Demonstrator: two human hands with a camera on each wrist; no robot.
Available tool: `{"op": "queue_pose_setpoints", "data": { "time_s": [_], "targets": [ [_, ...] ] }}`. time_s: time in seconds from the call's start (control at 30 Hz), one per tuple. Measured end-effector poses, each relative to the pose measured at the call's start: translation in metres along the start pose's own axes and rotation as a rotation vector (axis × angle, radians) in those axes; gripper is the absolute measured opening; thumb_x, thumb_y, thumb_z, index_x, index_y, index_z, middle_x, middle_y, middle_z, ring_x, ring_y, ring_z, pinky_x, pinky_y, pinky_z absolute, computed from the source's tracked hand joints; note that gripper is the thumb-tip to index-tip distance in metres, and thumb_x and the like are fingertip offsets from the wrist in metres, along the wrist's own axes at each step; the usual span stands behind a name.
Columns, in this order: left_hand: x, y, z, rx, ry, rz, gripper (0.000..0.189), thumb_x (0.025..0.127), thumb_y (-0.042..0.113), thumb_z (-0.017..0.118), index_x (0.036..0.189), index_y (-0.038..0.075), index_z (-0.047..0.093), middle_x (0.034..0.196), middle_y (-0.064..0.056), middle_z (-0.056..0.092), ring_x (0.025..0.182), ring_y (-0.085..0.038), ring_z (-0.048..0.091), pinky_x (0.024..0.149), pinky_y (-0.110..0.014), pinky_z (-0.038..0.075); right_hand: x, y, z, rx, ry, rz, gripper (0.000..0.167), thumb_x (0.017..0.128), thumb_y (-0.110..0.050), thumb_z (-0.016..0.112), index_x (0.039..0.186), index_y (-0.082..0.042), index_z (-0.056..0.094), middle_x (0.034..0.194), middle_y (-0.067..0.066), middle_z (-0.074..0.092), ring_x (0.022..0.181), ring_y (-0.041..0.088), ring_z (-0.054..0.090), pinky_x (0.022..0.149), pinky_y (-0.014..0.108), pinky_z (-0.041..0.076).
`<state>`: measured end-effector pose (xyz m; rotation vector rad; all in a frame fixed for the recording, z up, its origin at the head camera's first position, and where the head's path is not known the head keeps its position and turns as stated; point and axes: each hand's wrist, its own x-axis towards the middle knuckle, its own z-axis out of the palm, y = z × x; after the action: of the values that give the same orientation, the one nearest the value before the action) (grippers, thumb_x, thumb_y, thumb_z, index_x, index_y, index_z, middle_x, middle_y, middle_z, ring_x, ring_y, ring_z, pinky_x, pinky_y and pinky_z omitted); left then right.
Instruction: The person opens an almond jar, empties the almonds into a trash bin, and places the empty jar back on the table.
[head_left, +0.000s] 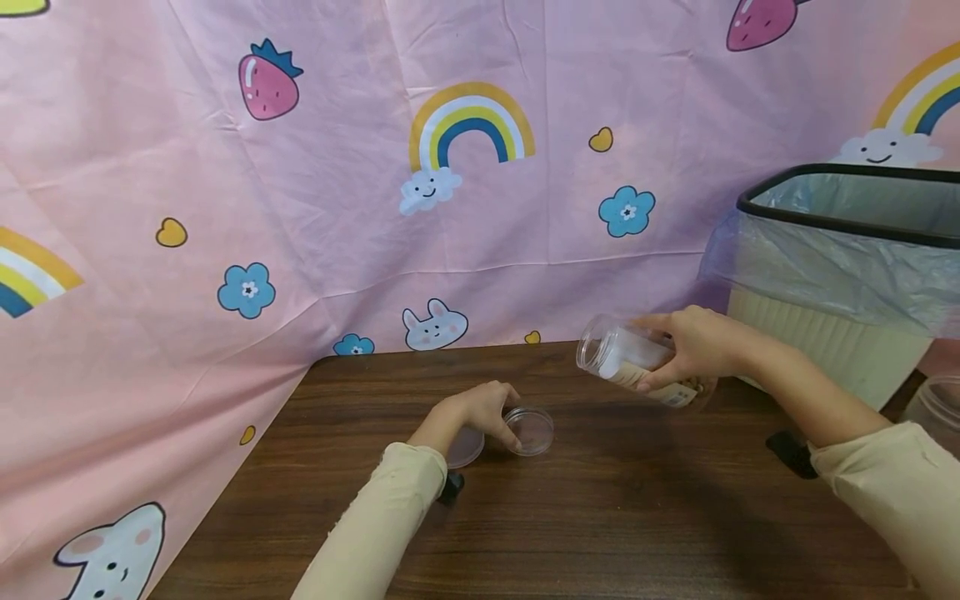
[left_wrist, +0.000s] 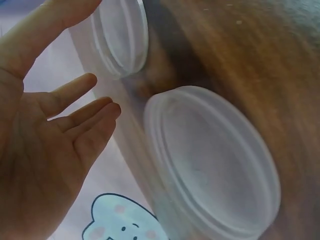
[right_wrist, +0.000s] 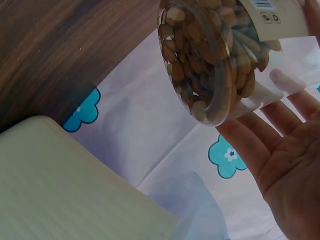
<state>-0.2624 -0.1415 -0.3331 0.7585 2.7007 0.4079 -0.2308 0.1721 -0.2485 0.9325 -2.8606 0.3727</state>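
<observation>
My right hand (head_left: 701,342) grips a clear plastic jar (right_wrist: 222,97) by its side, above the table. The jar is tilted, with its uncovered mouth toward the left. Brown nuts that look like almonds (right_wrist: 192,55) lie at its base end, and a paper label (head_left: 630,372) wraps its side. My left hand (head_left: 480,410) is at a round clear lid (head_left: 532,432), its thumb by the near rim; contact is unclear. In the left wrist view its fingers (left_wrist: 82,117) are extended. A second round lid (left_wrist: 215,165) lies under the left wrist.
At the right back stands a cream bin (head_left: 817,333) with a black rim and a clear bag. Another clear container (head_left: 937,408) is at the right edge. A pink printed cloth (head_left: 480,250) hangs behind the brown wooden table (head_left: 570,517).
</observation>
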Motion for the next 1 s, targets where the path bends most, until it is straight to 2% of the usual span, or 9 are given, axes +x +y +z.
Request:
{"op": "queue_pose_setpoints", "data": {
  "time_s": [0.13, 0.3, 0.47, 0.6, 0.83, 1.0],
  "targets": [
    [0.002, 0.005, -0.008, -0.01, -0.007, -0.002, 0.072, 0.072, 0.026, 0.079, 0.13, 0.001, 0.045, 0.129, -0.013, 0.045, 0.119, -0.026, 0.043, 0.093, -0.038, 0.039, -0.002, 0.001, -0.006, -0.003, 0.003, 0.02, 0.097, 0.06, -0.064, 0.072, 0.134, -0.005, 0.048, 0.104, 0.013, 0.064, 0.08, 0.017, 0.058, 0.065, 0.033, 0.046],
    [0.004, 0.012, -0.018, -0.033, -0.003, 0.004, 0.071, 0.073, 0.027, 0.078, 0.131, 0.005, 0.044, 0.129, -0.014, 0.045, 0.117, -0.027, 0.043, 0.091, -0.04, 0.04, -0.003, 0.002, -0.016, -0.007, 0.007, 0.012, 0.096, 0.061, -0.064, 0.072, 0.133, -0.005, 0.047, 0.103, 0.012, 0.064, 0.078, 0.015, 0.06, 0.064, 0.033, 0.047],
    [0.007, 0.022, -0.029, -0.039, 0.007, 0.021, 0.066, 0.075, 0.025, 0.076, 0.131, 0.008, 0.045, 0.131, -0.015, 0.044, 0.121, -0.03, 0.041, 0.094, -0.041, 0.038, -0.005, 0.001, -0.026, -0.043, 0.015, -0.005, 0.095, 0.061, -0.066, 0.07, 0.131, -0.005, 0.049, 0.101, 0.012, 0.065, 0.081, 0.018, 0.062, 0.065, 0.036, 0.049],
    [0.012, 0.03, -0.038, -0.038, 0.018, 0.037, 0.064, 0.076, 0.027, 0.075, 0.131, 0.011, 0.045, 0.131, -0.014, 0.045, 0.121, -0.028, 0.042, 0.095, -0.039, 0.038, -0.006, 0.0, -0.037, -0.059, 0.001, 0.02, 0.096, 0.062, -0.067, 0.069, 0.133, -0.006, 0.047, 0.104, 0.014, 0.064, 0.084, 0.02, 0.062, 0.067, 0.039, 0.049],
    [0.018, 0.049, -0.055, -0.061, 0.031, 0.105, 0.061, 0.077, 0.022, 0.074, 0.128, 0.006, 0.045, 0.128, -0.017, 0.046, 0.121, -0.028, 0.042, 0.094, -0.035, 0.039, -0.01, -0.004, -0.056, -0.073, -0.004, 0.062, 0.097, 0.061, -0.065, 0.071, 0.134, -0.007, 0.045, 0.107, 0.016, 0.063, 0.088, 0.023, 0.06, 0.068, 0.039, 0.049],
    [0.021, 0.062, -0.068, -0.073, 0.066, 0.13, 0.058, 0.078, 0.019, 0.074, 0.128, 0.004, 0.047, 0.125, -0.015, 0.049, 0.117, -0.025, 0.046, 0.094, -0.032, 0.039, -0.012, -0.005, -0.069, -0.11, 0.014, 0.073, 0.096, 0.061, -0.062, 0.073, 0.133, -0.006, 0.047, 0.105, 0.016, 0.063, 0.089, 0.025, 0.061, 0.07, 0.042, 0.049]
  ]
}}
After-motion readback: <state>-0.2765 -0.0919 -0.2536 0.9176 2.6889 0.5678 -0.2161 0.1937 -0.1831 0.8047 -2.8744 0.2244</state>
